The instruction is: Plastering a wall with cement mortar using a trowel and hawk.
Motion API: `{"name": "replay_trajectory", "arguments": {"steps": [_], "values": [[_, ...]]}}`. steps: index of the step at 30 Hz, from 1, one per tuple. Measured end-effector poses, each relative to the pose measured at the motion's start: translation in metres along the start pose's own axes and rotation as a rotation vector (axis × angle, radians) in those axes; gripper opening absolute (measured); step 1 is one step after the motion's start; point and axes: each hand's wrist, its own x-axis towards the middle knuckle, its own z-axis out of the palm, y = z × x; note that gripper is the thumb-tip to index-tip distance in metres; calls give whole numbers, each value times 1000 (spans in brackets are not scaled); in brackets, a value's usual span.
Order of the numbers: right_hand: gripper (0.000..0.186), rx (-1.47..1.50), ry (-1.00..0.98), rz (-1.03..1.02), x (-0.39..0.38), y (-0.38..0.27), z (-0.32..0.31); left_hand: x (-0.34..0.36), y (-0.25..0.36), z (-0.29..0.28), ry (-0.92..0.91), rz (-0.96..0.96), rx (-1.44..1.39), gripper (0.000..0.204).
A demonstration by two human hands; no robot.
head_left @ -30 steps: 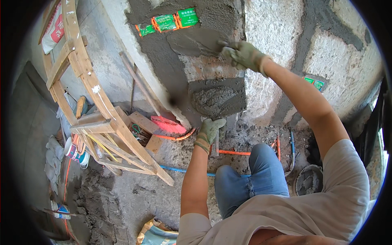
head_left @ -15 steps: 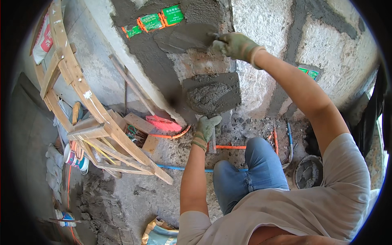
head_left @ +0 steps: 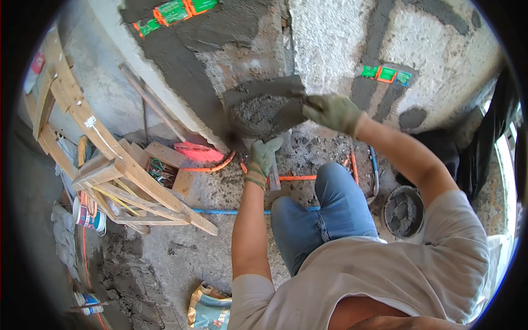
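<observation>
A heap of wet grey mortar lies on a dark, flat, rectangular mortar board, spread over its middle and toward its near edge. The board is held out in front of the bare brick patch low on the wall, above the floor.

The left hand, in a pale green work glove, is at the board's near edge. Its thumb lies along that edge and the fingers seem closed beneath, though the board hides most of them. The right hand, gloved in darker green, is at the board's right edge with its fingers curled shut, apparently round the handle of a dark trowel, whose blade is hard to tell from the board.

The step in hand looks like working or loading mortar at the board. As a judgement, this calls for a steady, level left hand and a low, flat trowel angle.

Around the brick patch runs smoothed grey mortar, with green-faced, orange-rimmed wall boxes at its upper edge. To the right on the floor stands a round dark bucket holding more mortar; to the left leans a pale wooden trestle, with a red brush-like object near it.
</observation>
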Motion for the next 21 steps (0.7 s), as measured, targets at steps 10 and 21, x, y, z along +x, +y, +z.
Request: {"name": "replay_trajectory", "arguments": {"steps": [10, 21], "values": [[39, -183, 466, -326, -15, -34, 23, -33, -20, 52, 521, 816, 700, 25], [43, -244, 61, -152, -19, -24, -52, -32, 3, 28, 125, 86, -87, 10]]}}
